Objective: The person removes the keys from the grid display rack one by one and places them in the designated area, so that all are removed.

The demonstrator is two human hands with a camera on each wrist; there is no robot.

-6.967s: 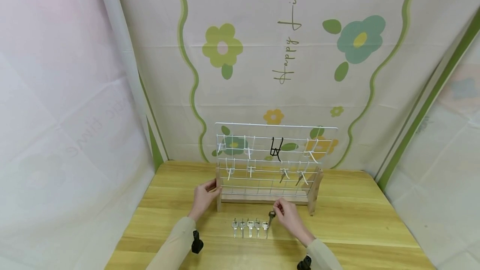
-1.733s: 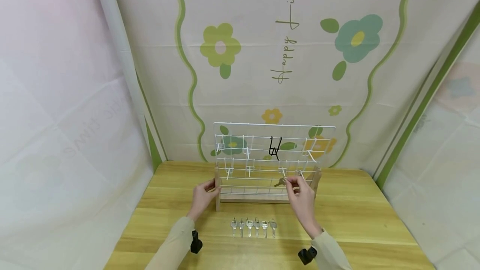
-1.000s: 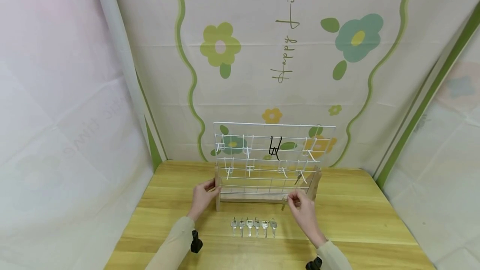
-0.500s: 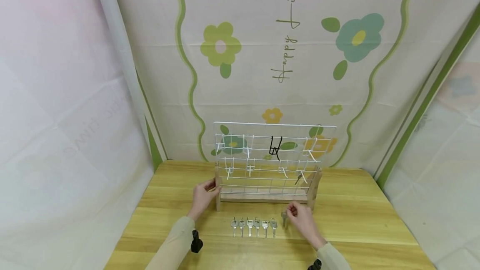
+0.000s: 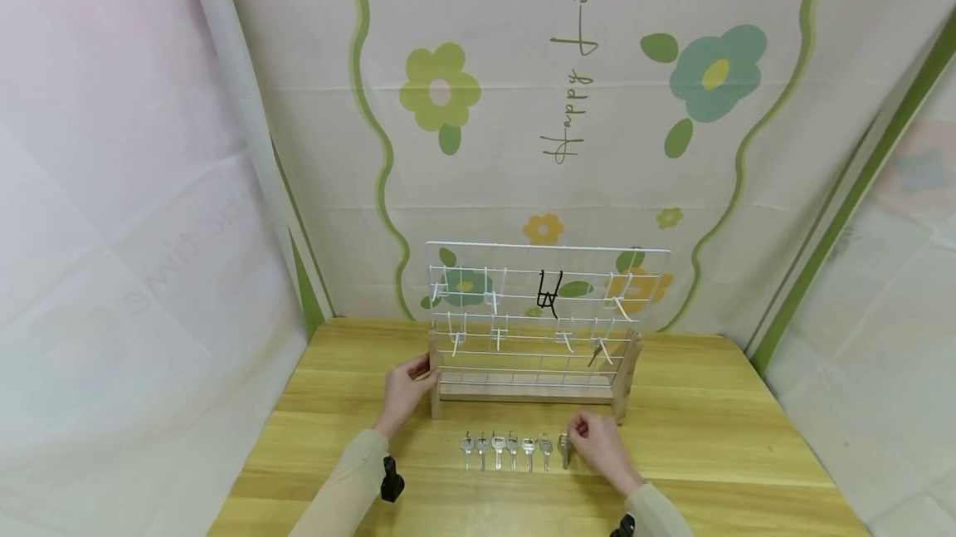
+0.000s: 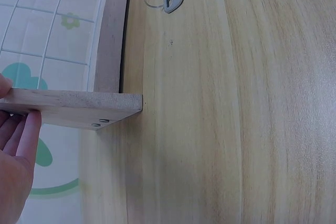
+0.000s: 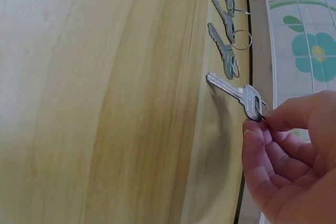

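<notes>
My left hand (image 5: 403, 394) grips the left wooden end panel (image 6: 79, 109) of a white wire grid rack (image 5: 515, 392), the thumb on one face and fingers on the other. My right hand (image 5: 600, 444) pinches a silver key (image 7: 245, 99) by its ring, low over the table at the right end of a row. In the right wrist view the key tilts, its blade casting a shadow on the wood. Several other keys (image 5: 499, 450) lie in that row, rings towards the rack. One key (image 5: 595, 354) hangs on the lower right hook (image 5: 603, 349).
The rack carries several white hooks (image 5: 492, 301) in two rows and one black hook (image 5: 548, 295). It stands on a wooden table (image 5: 695, 429). Printed curtains (image 5: 493, 180) surround the table at the back and sides.
My right hand laid one key at the row's right end, took another off a lower hook and brought it down beside the row. My left hand stayed on the rack.
</notes>
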